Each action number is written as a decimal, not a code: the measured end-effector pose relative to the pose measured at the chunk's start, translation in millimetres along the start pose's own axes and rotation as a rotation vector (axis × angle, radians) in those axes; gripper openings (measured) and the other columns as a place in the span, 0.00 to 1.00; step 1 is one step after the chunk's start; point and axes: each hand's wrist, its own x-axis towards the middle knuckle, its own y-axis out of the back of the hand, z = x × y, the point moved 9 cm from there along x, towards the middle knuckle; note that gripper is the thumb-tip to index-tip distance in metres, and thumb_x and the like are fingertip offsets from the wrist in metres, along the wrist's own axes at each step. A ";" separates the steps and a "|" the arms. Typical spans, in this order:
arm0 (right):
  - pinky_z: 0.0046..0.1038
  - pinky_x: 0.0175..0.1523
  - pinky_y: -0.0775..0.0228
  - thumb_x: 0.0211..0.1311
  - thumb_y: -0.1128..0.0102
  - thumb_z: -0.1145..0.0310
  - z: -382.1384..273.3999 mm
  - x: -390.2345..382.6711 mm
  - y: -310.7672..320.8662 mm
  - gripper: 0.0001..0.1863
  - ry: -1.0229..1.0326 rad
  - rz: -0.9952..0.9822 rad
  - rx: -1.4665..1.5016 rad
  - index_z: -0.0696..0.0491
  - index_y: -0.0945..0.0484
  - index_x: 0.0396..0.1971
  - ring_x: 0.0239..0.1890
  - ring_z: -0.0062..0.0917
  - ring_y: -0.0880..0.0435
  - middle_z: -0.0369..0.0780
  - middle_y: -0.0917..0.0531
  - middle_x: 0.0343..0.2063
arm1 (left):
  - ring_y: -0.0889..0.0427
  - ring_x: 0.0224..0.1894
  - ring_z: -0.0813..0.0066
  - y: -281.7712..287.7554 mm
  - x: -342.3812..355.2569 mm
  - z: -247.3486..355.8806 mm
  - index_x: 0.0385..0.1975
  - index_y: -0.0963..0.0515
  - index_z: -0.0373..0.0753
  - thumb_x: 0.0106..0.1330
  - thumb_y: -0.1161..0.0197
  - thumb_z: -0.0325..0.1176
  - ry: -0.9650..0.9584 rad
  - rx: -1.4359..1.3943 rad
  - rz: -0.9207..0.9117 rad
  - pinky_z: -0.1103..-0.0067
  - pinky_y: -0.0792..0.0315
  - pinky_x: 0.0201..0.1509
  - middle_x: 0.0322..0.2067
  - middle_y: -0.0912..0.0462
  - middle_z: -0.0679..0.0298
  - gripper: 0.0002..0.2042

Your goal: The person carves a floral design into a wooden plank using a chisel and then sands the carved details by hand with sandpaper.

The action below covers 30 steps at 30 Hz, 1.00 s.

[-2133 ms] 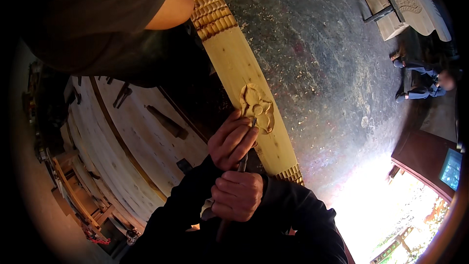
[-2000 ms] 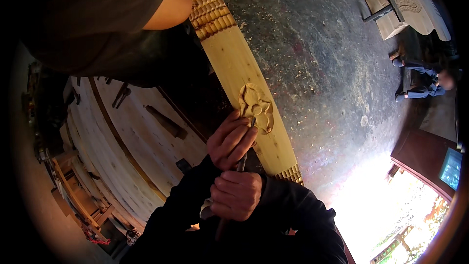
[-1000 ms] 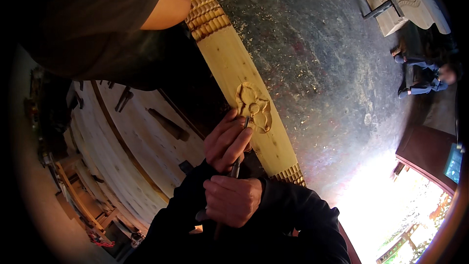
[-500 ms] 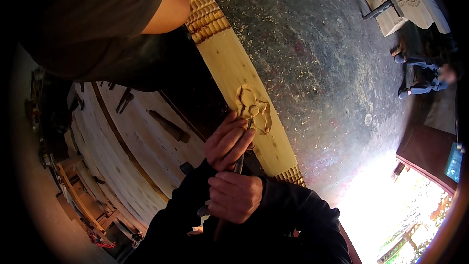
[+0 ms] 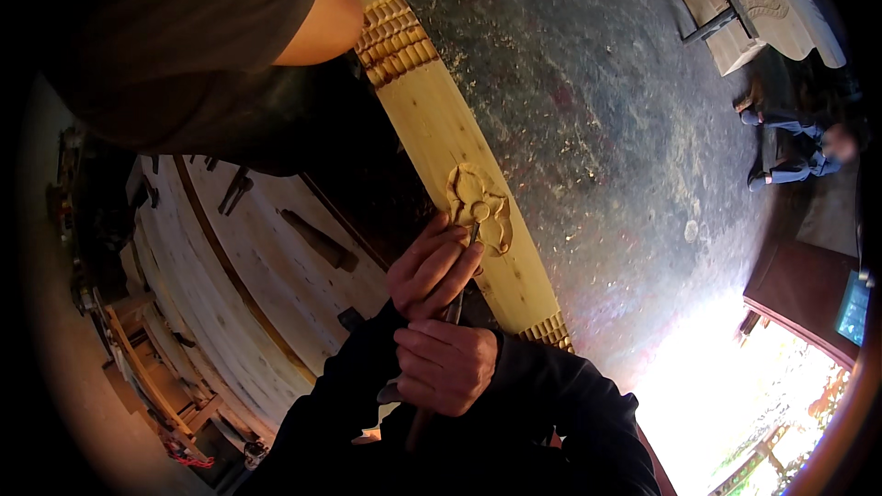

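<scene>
A pale wooden plank (image 5: 450, 124) runs diagonally below me, with a carved flower (image 5: 487, 193) in relief on its face. The tip of a carving chisel (image 5: 474, 233) meets the flower just below its round centre. Close to that tip, the fingers of my left hand (image 5: 427, 266) are closed round the blade and rest at the plank's left edge. Lower down, my right hand (image 5: 447, 367) wraps round the chisel's handle, whose end slants into shadow against my dark clothing. Bands of carved, scalloped rows (image 5: 397, 39) cross the plank above and below the flower.
Another person's arm (image 5: 317, 18) leans in over the plank's far left. On the left, a board-topped bench (image 5: 266, 248) carries a wooden mallet-like piece (image 5: 319, 241) and dark tools. Shavings dot the grey floor (image 5: 597, 129). A seated person (image 5: 795, 147) is at far right, near bright doorway light.
The plank and flower appear shifted very slightly right and down in the picture. Both hands keep the same grip on the chisel, and its tip stays by the flower's centre.
</scene>
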 end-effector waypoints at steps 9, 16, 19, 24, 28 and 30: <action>0.33 0.43 0.19 0.64 0.26 0.58 6.0 50.0 -15.2 0.15 -0.123 -0.173 -0.046 0.54 0.17 0.34 0.35 0.32 0.13 0.41 0.17 0.32 | 0.09 0.56 0.54 11.3 33.3 -8.5 0.48 0.10 0.31 0.67 0.24 0.23 0.357 -0.180 -0.009 0.55 0.22 0.75 0.46 0.09 0.52 0.11; 0.30 0.37 0.25 0.64 0.28 0.59 48.3 92.7 -42.8 0.17 -0.199 -0.223 -0.053 0.55 0.18 0.45 0.32 0.24 0.16 0.37 0.18 0.37 | 0.13 0.66 0.60 9.1 34.3 -32.2 0.58 0.17 0.30 0.78 0.32 0.23 0.651 -0.311 -0.276 0.64 0.28 0.83 0.58 0.11 0.52 0.13; 0.32 0.32 0.26 0.66 0.29 0.61 57.0 102.0 -48.3 0.22 -0.181 -0.089 -0.082 0.57 0.17 0.55 0.28 0.25 0.17 0.37 0.21 0.32 | 0.15 0.69 0.60 2.0 -44.8 -81.7 0.68 0.25 0.30 0.78 0.35 0.19 1.243 -1.092 0.090 0.69 0.25 0.80 0.63 0.13 0.51 0.20; 0.35 0.32 0.20 0.64 0.32 0.69 97.6 119.1 -56.3 0.28 -0.318 -0.020 -0.116 0.56 0.19 0.66 0.28 0.32 0.13 0.42 0.18 0.33 | 0.09 0.60 0.62 6.6 -63.1 -138.8 0.68 0.25 0.32 0.78 0.31 0.25 0.537 -0.815 -0.028 0.72 0.23 0.74 0.64 0.13 0.48 0.21; 0.37 0.33 0.16 0.62 0.33 0.72 119.4 117.3 -58.8 0.32 -0.363 -0.025 -0.133 0.55 0.20 0.69 0.29 0.36 0.11 0.45 0.16 0.33 | 0.10 0.59 0.65 -7.6 -25.9 -124.3 0.61 0.21 0.36 0.78 0.31 0.32 0.497 -0.486 -0.069 0.68 0.35 0.80 0.59 0.09 0.51 0.16; 0.37 0.32 0.17 0.61 0.32 0.72 117.7 117.4 -67.4 0.32 -0.353 -0.008 -0.061 0.54 0.19 0.69 0.28 0.36 0.11 0.44 0.16 0.33 | 0.11 0.63 0.64 2.4 -27.2 -121.1 0.55 0.20 0.40 0.80 0.34 0.35 0.617 -0.399 -0.037 0.58 0.48 0.88 0.57 0.08 0.52 0.11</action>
